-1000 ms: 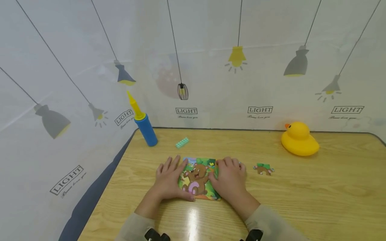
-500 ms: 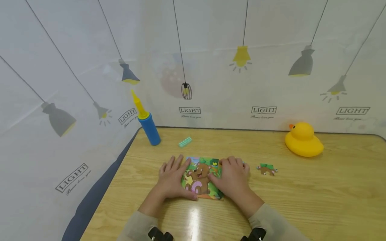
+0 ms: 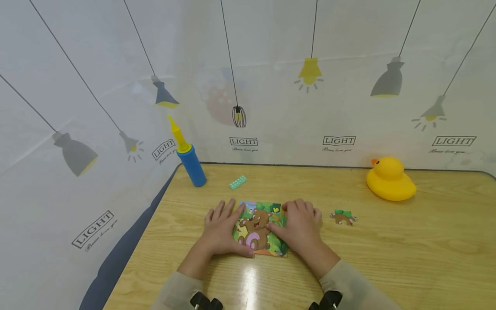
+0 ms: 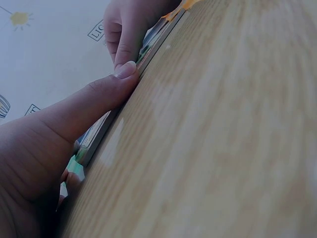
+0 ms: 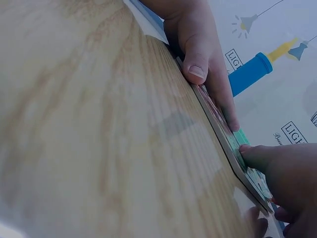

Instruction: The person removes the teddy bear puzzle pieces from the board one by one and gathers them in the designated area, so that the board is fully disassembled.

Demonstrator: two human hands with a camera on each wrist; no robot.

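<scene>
A square jigsaw board (image 3: 258,234) with a brown bear picture lies flat on the wooden table (image 3: 387,258). My left hand (image 3: 220,230) lies flat on its left side with the fingers spread. Its thumb (image 4: 101,101) presses the board's near edge (image 4: 104,130). My right hand (image 3: 301,228) rests on the board's right side, fingers bent down onto it and thumb lying across the picture. In the right wrist view the right fingertip (image 5: 247,148) touches the board edge (image 5: 223,131). One loose puzzle piece (image 3: 343,217) lies just right of the right hand.
A yellow rubber duck (image 3: 390,179) sits at the back right. A blue and yellow hand pump (image 3: 190,157) stands at the back left corner, with a small green block (image 3: 238,182) beside it. A printed curtain (image 3: 271,86) closes off the back and left sides.
Both hands stay on the board; the right hand has settled slightly on it. The head view has shifted a little.
</scene>
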